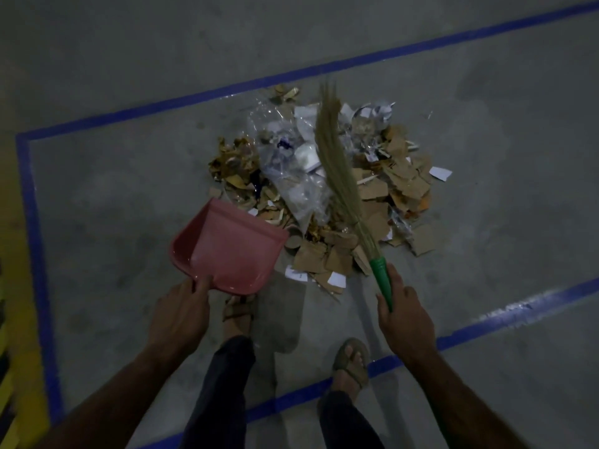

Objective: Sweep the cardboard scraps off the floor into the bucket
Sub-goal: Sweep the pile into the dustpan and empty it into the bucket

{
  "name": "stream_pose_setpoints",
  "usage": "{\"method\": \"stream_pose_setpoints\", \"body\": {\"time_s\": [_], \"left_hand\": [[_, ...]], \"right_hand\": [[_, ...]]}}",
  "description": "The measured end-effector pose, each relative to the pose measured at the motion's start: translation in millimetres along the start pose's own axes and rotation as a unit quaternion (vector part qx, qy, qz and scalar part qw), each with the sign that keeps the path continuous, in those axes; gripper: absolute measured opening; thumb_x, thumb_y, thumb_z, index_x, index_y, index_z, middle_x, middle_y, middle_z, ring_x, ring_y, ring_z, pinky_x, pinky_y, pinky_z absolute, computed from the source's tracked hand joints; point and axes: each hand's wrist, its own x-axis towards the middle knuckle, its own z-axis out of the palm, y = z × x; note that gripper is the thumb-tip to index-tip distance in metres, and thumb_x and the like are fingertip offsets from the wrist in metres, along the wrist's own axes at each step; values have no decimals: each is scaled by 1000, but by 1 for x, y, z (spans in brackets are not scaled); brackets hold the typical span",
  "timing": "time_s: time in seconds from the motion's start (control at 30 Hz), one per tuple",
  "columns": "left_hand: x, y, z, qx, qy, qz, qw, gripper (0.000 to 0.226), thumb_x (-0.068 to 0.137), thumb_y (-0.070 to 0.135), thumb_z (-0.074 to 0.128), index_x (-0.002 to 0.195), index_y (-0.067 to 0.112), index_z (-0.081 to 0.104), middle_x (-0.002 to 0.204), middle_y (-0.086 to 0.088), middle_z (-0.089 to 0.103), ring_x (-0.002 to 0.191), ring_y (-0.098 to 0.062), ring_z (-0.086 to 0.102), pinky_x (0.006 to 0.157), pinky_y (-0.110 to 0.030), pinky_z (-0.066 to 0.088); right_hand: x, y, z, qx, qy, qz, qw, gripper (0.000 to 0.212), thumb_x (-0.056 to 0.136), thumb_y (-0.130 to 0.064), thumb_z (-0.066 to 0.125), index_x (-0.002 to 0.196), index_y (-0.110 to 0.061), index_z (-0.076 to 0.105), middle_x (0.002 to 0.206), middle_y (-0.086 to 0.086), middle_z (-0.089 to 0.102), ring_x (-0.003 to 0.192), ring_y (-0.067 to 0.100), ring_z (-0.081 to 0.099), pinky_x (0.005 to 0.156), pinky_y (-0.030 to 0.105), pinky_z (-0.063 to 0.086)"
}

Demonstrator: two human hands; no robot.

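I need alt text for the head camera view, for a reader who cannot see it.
Seen from above, a person's left hand holds a pink dustpan beside a pile of cardboard scraps, paper and clear plastic, while the right hand holds a grass broom by its green handle, its bristles lying over the pile. Blue tape lines frame the grey concrete floor; no bucket is visible.

The scrap pile [327,186] sits on the floor [129,196] ahead of my feet, inside the taped rectangle [32,202], nearer its far edge. Dustpan [227,247] is at the pile's near-left edge, mouth facing the scraps, w/ my left hand [183,314] on its near rim. Broom [343,189] lies across the pile's middle, bristle tips toward the far side, handle coming off the near-right edge into my right hand [405,319].
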Motion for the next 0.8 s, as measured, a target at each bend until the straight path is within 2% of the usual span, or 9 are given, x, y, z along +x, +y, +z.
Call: {"method": "stream_pose_setpoints", "body": {"time_s": [0.1,0.17,0.27,0.37,0.5,0.7,0.8], "left_hand": [[24,-36,-14,17,-21,33,999,51,85,21,46,135,18,57,91,-13,61,69,-38,61,57,-42,45],[41,-60,-20,32,-33,42,998,52,86,23,45,137,19,56,94,-13,61,70,-38,62,57,-42,47],[69,-90,-29,39,-42,53,997,50,87,25,44,136,20,55,101,-12,62,74,-37,63,58,-41,49],[95,-110,-39,42,-32,72,996,46,87,22,48,131,18,60,96,-13,63,74,-38,63,58,-40,48],[120,-123,-51,53,-6,95,994,43,83,12,62,125,16,62,91,-13,63,69,-38,62,54,-37,43],[147,-127,-58,72,-6,91,993,42,84,21,51,124,19,62,90,-12,61,68,-37,61,58,-39,45],[154,-128,-60,63,-6,71,995,39,86,26,50,122,18,63,91,-13,62,69,-39,62,57,-41,48]], "right_hand": [[-2,-20,3,9,-4,16,1000,73,101,-34,49,157,-38,4,93,5,45,58,19,46,50,41,51],[-4,-31,7,9,-13,14,1000,75,102,-34,47,152,-47,-6,92,4,42,58,19,47,52,42,52],[-4,-54,10,6,-19,24,1000,75,103,-36,43,144,-57,-17,92,1,39,59,19,48,49,37,51],[4,-76,17,6,-13,25,1000,77,103,-37,45,142,-59,-16,90,-1,38,56,16,46,45,33,47],[16,-102,26,1,-7,18,1000,77,102,-37,47,147,-57,-13,90,-1,37,56,15,44,47,35,48],[32,-130,28,27,13,-1,1000,83,100,-33,49,144,-63,-14,90,-1,39,59,15,45,50,38,51],[44,-135,27,28,7,-11,1000,87,98,-28,52,147,-60,-13,93,-1,42,61,15,46,49,36,49]]}}
